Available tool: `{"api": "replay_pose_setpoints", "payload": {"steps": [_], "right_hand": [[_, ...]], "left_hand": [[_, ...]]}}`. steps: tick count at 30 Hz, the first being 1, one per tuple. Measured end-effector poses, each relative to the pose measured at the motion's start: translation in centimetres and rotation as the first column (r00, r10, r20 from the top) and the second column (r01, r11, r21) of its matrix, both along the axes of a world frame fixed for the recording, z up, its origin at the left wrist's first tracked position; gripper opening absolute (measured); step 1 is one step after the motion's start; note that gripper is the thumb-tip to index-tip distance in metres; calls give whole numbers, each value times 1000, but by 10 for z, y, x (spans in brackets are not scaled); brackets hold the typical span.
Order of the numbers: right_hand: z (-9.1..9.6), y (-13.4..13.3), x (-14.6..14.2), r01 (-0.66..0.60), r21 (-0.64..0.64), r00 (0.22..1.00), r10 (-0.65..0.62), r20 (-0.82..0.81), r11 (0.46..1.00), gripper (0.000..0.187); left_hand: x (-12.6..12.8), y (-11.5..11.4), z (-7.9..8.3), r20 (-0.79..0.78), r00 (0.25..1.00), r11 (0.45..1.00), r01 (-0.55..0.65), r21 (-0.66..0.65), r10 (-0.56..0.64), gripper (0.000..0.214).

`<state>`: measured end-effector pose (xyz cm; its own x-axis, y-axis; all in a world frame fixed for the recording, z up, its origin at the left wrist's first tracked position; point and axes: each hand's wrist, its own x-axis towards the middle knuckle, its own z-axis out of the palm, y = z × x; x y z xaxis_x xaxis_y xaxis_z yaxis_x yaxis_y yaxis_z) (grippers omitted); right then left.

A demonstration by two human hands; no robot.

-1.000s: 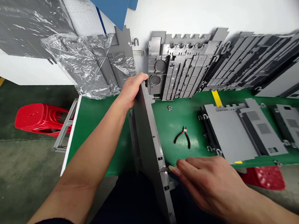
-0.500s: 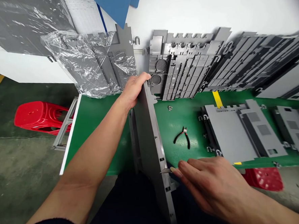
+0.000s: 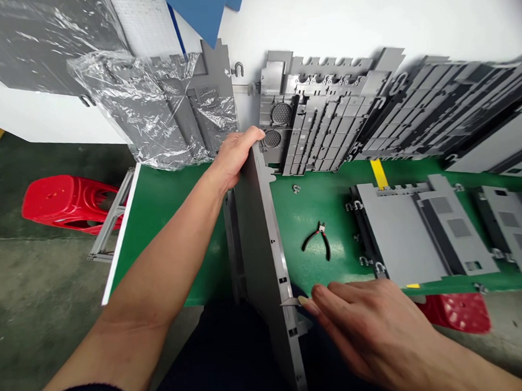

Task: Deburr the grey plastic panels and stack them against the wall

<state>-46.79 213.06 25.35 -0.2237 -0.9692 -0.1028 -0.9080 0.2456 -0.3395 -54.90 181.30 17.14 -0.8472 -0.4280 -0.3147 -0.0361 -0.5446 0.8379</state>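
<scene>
A long grey plastic panel (image 3: 258,249) stands on edge over the green mat, with its upper end held by my left hand (image 3: 236,155). My right hand (image 3: 366,330) is at the panel's lower edge, its fingertips pinching a small metal blade (image 3: 290,301) against a slotted part of that edge. Part of the panel's far side is hidden from this angle. Small side-cutting pliers (image 3: 317,242) with red and black grips lie on the mat, to the right of the panel and out of reach of neither hand's fingers touching them.
Grey moulded panels (image 3: 318,118) lean in rows at the back of the green mat (image 3: 301,213), and more lie flat at right (image 3: 400,234). Plastic film covers panels (image 3: 150,111) at back left. Red stools (image 3: 67,204) stand on the floor beyond the table's edges.
My right hand and the blade have shifted slightly down the panel's edge. The panel and my left hand stay nearly still, and the whole view has drifted a little.
</scene>
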Motion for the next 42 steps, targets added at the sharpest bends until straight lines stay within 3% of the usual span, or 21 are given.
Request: {"api": "replay_pose_setpoints", "payload": {"steps": [7,14,20,24,42], "right_hand": [[-1,1,1,8,-11,1000,-8,10,1000,19],[1,4,6,-28,-40,999,27,-36,999,19],[1,6,0,18,-9,998,-18,63,1000,24],[-3,3,-4,39,-23,998,-38,48,999,26],[0,2,3,-6,-49,1000,4,-30,999,18]], "left_hand": [[-2,3,2,-58,995,978,65,-200,-78,36],[-4,0,-2,-1,1000,999,6,-44,-6,34],[-2,1,0,-56,997,989,45,-142,-53,36],[-2,1,2,-51,996,982,61,-180,-71,35],[-2,1,2,-65,991,985,106,-133,-115,34]]}}
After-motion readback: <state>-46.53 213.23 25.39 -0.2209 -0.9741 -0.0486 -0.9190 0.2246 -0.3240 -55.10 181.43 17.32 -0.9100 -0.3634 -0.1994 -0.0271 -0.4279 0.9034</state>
